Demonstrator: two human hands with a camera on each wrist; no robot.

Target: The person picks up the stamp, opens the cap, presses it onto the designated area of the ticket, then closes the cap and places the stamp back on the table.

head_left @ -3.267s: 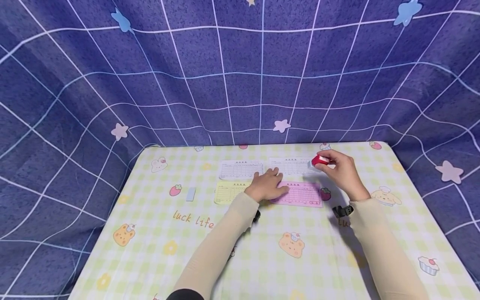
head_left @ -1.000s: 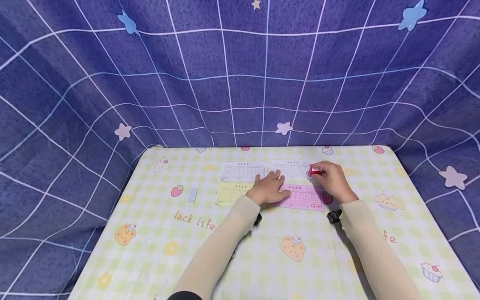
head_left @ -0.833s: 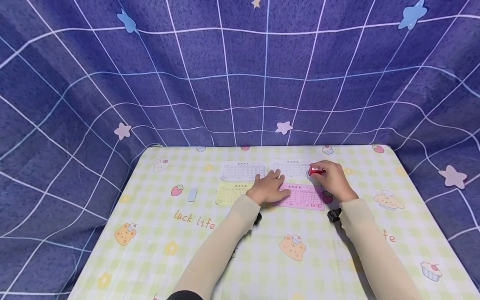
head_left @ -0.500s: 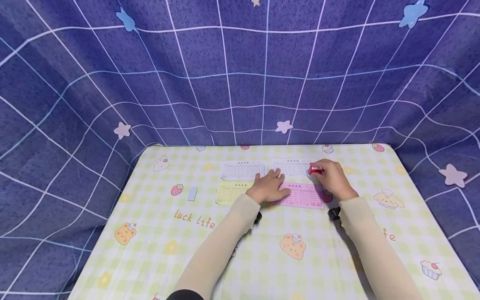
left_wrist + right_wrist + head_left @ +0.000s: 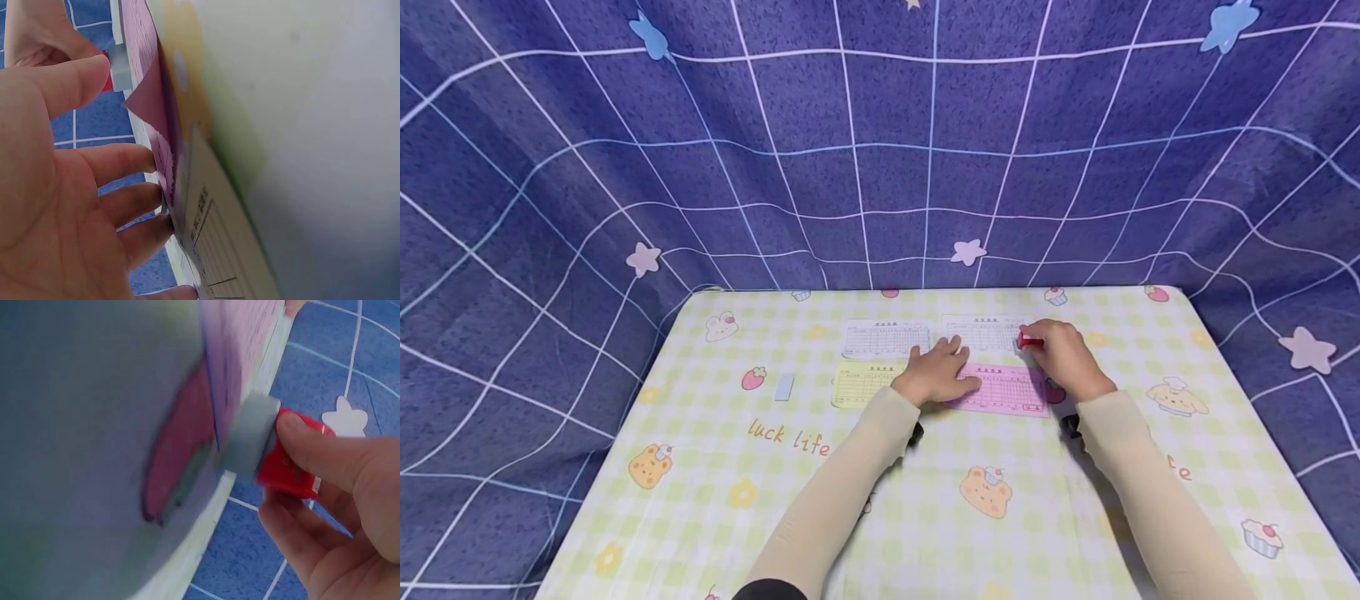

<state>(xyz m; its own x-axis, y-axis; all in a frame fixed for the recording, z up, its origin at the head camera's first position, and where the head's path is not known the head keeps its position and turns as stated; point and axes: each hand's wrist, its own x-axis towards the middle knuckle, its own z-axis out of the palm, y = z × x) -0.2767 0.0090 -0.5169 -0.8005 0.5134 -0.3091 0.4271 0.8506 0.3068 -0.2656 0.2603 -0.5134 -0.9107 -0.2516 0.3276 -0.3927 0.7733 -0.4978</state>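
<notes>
My right hand (image 5: 1067, 360) pinches a red stamp (image 5: 1028, 340) between thumb and fingers. In the right wrist view, the grey, see-through base of the stamp (image 5: 294, 459) points at the paper. It stands at the lower right part of the right white form slip (image 5: 981, 333). My left hand (image 5: 934, 372) lies spread, its fingertips down among the slips, holding nothing. Under and around it are a pink slip (image 5: 1003, 392) with a red stamped mark at its lower right, a yellow slip (image 5: 861, 387) and the left white slip (image 5: 880, 340). In the left wrist view, one pink corner curls up.
A small light-blue rectangular piece (image 5: 784, 387) lies left of the yellow slip. The table (image 5: 715, 517) wears a checked cloth printed with cartoon figures. A blue curtain (image 5: 880, 183) hangs behind its far edge and along both sides.
My right hand has brought the stamp down from a tilted position over the right white slip to its lower right part. Lately it has turned slightly there. The left hand stays in place.
</notes>
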